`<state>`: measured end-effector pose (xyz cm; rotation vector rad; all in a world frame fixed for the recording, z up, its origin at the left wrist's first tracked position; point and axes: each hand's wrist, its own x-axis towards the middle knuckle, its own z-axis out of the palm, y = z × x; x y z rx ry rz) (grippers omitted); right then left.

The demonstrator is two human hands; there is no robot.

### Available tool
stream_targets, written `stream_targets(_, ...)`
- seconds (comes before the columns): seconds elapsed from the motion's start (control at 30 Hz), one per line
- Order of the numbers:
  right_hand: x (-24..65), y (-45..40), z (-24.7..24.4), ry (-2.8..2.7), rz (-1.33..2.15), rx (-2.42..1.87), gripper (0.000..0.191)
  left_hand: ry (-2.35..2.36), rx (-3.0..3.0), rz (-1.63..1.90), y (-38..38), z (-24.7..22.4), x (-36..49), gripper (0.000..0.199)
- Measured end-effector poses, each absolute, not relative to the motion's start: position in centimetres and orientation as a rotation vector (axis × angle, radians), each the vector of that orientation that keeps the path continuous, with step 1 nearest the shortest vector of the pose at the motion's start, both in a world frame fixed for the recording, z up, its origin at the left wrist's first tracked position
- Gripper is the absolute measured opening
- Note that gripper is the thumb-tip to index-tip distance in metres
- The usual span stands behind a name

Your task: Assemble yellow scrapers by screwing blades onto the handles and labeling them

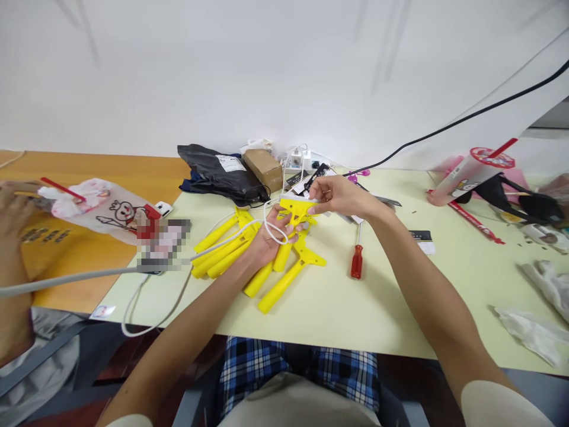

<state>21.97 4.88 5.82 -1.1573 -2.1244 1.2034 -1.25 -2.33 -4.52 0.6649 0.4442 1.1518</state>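
My left hand (268, 240) is closed around a yellow plastic scraper (296, 209), its wide head pointing up and away from me. My right hand (338, 196) pinches the right end of that head with thumb and fingertips. A pale strip runs along the head's top edge; whether it is a blade I cannot tell. A white cable loops in front of my left fingers. Beneath and beside my hands lie several more yellow scrapers (284, 287) on the pale table (329, 320). To the right rests a screwdriver (356, 263) with a red handle.
Behind my hands are a black plastic parcel (226, 178), a small cardboard box (264, 169) and black-and-white cards. At left lie a phone (166, 240) and a bagged drink (115, 207), near another person's hand (18, 204). A cup (473, 175) stands tilted at right.
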Motion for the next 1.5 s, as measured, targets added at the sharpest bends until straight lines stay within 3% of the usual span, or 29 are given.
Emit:
stream_targets(0.33, 22.7, 5.8, 4.8, -2.06, 1.301, -1.135, 0.029, 0.471, 0.646, 1.17, -2.4, -4.2, -1.2, 0.066)
stream_targets(0.6, 20.9, 5.9, 3.4, -2.0, 1.181, -1.263, 0.024, 0.525, 0.639, 1.19, -2.1, -4.6, -1.4, 0.066)
stream_targets(0.77, 20.9, 5.4, 4.2, -2.143, 0.98, -1.244, 0.034, 0.544, 0.641, 1.213, -1.9, -4.7, -1.5, 0.066)
stream_targets(0.97, 23.5, 3.2, 6.2, -2.273, 0.597, -1.321, 0.029, 0.507, 0.614, 1.251, -1.9, -4.4, -1.8, 0.065)
stream_targets(1.1, 26.6, -1.4, 4.8, -2.694, 0.129, -1.455, 0.057, 0.508, 0.552, 1.27, -1.6, -4.7, -1.8, 0.058)
stream_targets(1.2, 28.7, -5.5, 2.2, -2.934, -0.028, -1.38, 0.061, 0.486, 0.514, 1.254, -1.4, -4.8, -1.7, 0.052)
stream_targets(1.4, 31.5, -7.8, -1.4, -2.86, 0.313, -1.079, 0.046, 0.495, 0.46, 1.231, -1.3, -4.7, -1.5, 0.053)
stream_targets(1.5, 32.5, -6.2, -1.4, -2.848, 0.097, -0.731, 0.036, 0.503, 0.47, 1.246, -1.3, -4.7, -1.5, 0.059)
